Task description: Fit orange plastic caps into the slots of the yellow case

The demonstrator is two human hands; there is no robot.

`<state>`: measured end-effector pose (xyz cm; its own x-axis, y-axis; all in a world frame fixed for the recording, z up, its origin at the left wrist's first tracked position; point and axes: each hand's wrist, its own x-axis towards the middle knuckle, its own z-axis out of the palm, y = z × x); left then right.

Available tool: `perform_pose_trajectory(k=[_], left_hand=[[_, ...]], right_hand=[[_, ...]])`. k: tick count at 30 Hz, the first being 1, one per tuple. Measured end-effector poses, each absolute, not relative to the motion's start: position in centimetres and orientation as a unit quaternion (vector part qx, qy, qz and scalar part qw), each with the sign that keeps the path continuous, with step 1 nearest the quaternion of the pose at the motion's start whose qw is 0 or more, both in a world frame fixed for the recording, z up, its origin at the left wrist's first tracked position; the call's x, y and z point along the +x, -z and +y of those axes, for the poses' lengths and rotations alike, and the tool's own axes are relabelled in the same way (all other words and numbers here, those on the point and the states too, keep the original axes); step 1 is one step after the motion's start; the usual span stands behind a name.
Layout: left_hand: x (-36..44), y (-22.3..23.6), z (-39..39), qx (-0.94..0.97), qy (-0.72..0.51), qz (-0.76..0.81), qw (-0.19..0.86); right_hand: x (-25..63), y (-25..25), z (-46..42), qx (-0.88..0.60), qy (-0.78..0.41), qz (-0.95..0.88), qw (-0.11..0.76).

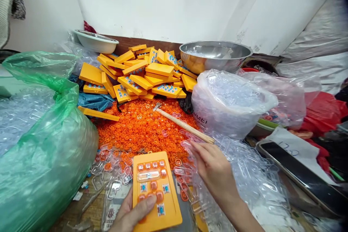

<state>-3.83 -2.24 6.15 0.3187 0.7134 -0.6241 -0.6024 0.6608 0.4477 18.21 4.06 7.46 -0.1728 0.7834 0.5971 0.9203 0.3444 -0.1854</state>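
Observation:
My left hand [134, 212] grips a yellow plastic panel [156, 192] at the bottom centre, thumb pressed on its face. The panel carries orange round buttons, a clear bar and small blue-dotted parts. My right hand [213, 168] rests just right of the panel on a heap of clear plastic pieces [244, 177], fingers curled at the pieces; whether it pinches one I cannot tell. A small hammer [182, 123] with a wooden handle lies across the pile of orange buttons [141, 127], its handle end touching my right fingers.
A stack of yellow panels [141, 74] fills the back centre. A metal bowl [214, 54] stands back right, a smaller bowl [95, 40] back left. A green bag [46, 145] bulges at left. A clear bag of parts [231, 101] and a phone [301, 174] sit right.

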Motion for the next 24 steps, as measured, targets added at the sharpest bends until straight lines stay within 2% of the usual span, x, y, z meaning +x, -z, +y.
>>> perform_pose_trajectory(k=[2,4,6,8,14,16,19,21,24], left_hand=[[-3.8,-6.6,-2.2,0.065,-0.42,0.409,0.808],[-3.4,-7.1,-2.3,0.075,-0.438,0.377,0.812],[-3.0,-7.4,-2.5,0.104,-0.453,0.337,0.819],[-2.6,-7.4,-2.6,0.141,-0.455,0.32,0.819],[-1.9,-6.7,-2.9,0.207,-0.481,0.388,0.758],[-1.6,-7.0,-3.0,0.199,-0.482,0.404,0.751],[-1.2,-7.4,-3.1,0.197,-0.49,0.444,0.724],[-1.1,-7.3,-3.2,0.212,-0.498,0.473,0.695],[-1.2,-6.7,-3.2,0.235,-0.5,0.492,0.672]], right_hand=[[17.6,-7.9,2.3,-0.557,0.074,-0.737,0.374],[16.6,-8.2,0.3,-0.533,-0.017,-0.741,0.409],[15.7,-8.2,-1.3,-0.476,-0.132,-0.763,0.417],[15.2,-8.0,-2.3,-0.421,-0.199,-0.781,0.415],[14.9,-6.5,-3.5,-0.424,-0.177,-0.787,0.411],[14.1,-6.0,-4.0,-0.481,-0.211,-0.722,0.45],[12.4,-5.3,-4.6,-0.515,-0.421,-0.51,0.545],[11.5,-4.7,-4.7,-0.47,-0.547,-0.406,0.562],[11.1,-3.9,-4.7,-0.449,-0.59,-0.372,0.559]])
